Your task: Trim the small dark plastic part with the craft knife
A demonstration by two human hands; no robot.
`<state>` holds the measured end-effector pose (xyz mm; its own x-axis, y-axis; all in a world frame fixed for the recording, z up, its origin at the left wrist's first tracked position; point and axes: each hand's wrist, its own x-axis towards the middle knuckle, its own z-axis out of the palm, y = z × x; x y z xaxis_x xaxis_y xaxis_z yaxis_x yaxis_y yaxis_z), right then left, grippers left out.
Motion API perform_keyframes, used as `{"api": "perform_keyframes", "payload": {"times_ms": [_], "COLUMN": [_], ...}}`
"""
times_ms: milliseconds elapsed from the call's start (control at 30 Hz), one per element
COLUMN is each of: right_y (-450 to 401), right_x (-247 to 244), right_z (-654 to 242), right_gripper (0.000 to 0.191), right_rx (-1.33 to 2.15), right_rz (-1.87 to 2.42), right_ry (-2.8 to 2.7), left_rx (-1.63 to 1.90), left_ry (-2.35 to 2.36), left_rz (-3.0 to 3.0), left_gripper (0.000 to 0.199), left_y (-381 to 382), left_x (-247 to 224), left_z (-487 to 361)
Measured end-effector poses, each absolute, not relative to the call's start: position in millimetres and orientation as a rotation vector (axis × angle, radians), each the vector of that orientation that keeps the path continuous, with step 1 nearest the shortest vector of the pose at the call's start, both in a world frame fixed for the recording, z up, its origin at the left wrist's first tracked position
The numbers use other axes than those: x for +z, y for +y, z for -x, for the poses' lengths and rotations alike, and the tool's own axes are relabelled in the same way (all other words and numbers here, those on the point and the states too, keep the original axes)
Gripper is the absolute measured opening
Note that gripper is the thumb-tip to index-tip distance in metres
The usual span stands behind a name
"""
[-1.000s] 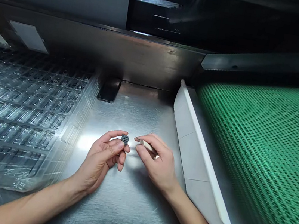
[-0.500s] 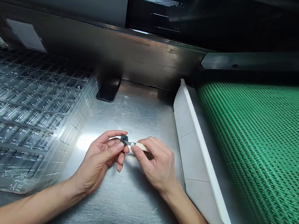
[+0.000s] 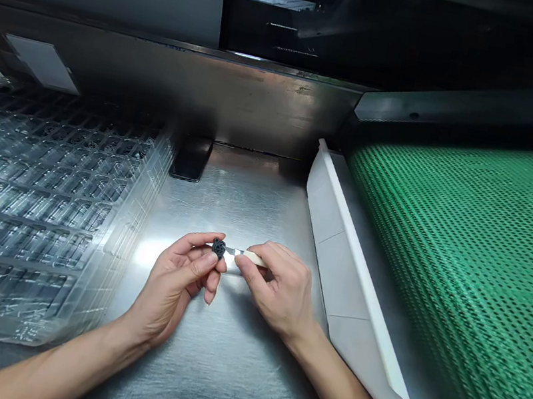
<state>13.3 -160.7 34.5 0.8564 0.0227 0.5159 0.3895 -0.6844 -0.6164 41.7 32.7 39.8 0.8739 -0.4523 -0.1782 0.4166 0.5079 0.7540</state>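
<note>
Between the thumb and fingers of my left hand (image 3: 182,274) is a small round black plastic part (image 3: 219,248) with an open, ribbed face. My right hand (image 3: 280,289) grips the pale handle of a small knife (image 3: 253,258). Its short metal blade points left, and the tip is at the right edge of the black part; whether it touches I cannot tell. Both hands are above the metal worktop (image 3: 216,353).
Stacked clear plastic trays (image 3: 94,266) with rows of pockets stand at the left, dark parts in the far rows. A black phone (image 3: 191,158) lies at the back. A white guard (image 3: 339,251) separates the worktop from a green perforated belt (image 3: 479,260) at the right.
The blade tip has moved from over the face of the black part to its right edge. The black part has turned slightly in my left fingers. The whole view has shifted a little.
</note>
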Motion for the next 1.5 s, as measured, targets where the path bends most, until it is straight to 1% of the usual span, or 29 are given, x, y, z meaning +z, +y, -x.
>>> {"api": "perform_keyframes", "payload": {"times_ms": [133,467,867,1033,1133,1233,1333,1500], "right_y": [-160.5,-160.5,-160.9,-161.2,-162.6,-164.7,-165.4,-162.8], "right_x": [34.7,34.9,35.4,34.3,34.8,37.1,38.9,37.0], "right_z": [-13.1,-13.0,-12.7,-12.4,-12.6,-12.7,-11.9,-8.9], "right_gripper": [0.047,0.047,0.052,0.05,0.046,0.037,0.027,0.018], "right_rx": [-0.616,-0.607,-0.616,-0.607,-0.608,-0.609,-0.555,-0.459], "right_rz": [2.268,2.256,2.245,2.247,2.239,2.164,2.028,1.895], "right_ry": [-0.322,-0.308,-0.32,-0.322,-0.293,-0.248,-0.234,-0.204], "left_rx": [-0.526,-0.544,-0.565,-0.569,-0.576,-0.578,-0.577,-0.59], "left_ry": [-0.04,-0.04,-0.034,-0.034,-0.03,-0.019,-0.015,-0.03], "left_rz": [-0.9,-0.886,-0.862,-0.858,-0.86,-0.859,-0.859,-0.878], "left_gripper": [0.036,0.03,0.03,0.03,0.03,0.029,0.029,0.031], "left_y": [32.3,33.2,34.0,33.3,33.3,33.6,33.6,33.0], "left_x": [39.3,39.5,38.7,38.0,38.2,38.7,38.4,35.8], "left_z": [-42.4,-41.5,-41.8,-41.7,-41.9,-42.2,-42.1,-41.0]}}
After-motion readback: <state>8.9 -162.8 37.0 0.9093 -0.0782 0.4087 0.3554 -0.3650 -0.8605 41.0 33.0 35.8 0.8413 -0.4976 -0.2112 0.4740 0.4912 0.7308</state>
